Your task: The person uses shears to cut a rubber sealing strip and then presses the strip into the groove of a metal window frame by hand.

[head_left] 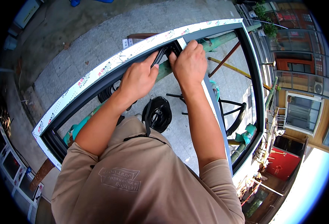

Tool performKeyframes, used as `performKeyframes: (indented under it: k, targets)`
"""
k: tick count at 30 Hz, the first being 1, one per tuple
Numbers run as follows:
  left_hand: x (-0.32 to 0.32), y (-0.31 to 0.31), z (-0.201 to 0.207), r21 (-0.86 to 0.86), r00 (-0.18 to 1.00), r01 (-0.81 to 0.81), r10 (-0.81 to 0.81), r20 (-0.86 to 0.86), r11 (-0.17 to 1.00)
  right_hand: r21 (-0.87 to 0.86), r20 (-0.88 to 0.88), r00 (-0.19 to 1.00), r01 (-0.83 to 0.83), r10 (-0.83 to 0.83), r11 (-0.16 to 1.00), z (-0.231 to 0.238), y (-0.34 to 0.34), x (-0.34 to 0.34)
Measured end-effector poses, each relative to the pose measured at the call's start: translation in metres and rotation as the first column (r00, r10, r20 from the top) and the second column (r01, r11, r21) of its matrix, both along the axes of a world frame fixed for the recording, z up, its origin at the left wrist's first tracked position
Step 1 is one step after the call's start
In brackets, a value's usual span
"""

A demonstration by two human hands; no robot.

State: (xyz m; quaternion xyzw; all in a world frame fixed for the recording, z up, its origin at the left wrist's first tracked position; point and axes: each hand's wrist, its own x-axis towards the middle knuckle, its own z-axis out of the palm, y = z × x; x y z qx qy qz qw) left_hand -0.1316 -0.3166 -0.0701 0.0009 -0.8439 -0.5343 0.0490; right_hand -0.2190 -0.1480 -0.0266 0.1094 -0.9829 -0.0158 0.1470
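Observation:
A large dark grey window frame (97,71), its outer face covered in white printed film, lies in front of me. A divider bar (216,108) crosses it. At the corner where the bar meets the far side, a black rubber sealing strip (160,56) is bunched in a loop. My left hand (139,79) is closed on this strip, fingers along the frame's inner edge. Right of it, my right hand (190,63) is curled over the divider's end, its thumb reaching into the corner beside the strip. The fingertips' exact contact is hidden.
Below the frame, a coil of black strip (157,114) sits on the paving, with another coil (105,93) to its left. Green-wrapped poles (224,39) run under the frame. A black tubular stand (233,102) and a yellow pole (228,66) show through the right opening.

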Motion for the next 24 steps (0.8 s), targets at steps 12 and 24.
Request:
performKeyframes:
  k: [12,24]
  targets:
    - [-0.001,0.0,-0.003,-0.045,1.0,0.008,-0.008,-0.009,0.999,-0.053,0.028,0.99,-0.139,0.141,0.989,-0.001,0.02,0.005]
    - [0.0,-0.002,0.015,-0.022,0.991,0.031,-0.028,0.132,0.999,-0.105,0.098,0.983,-0.143,0.154,0.984,0.005,0.031,0.011]
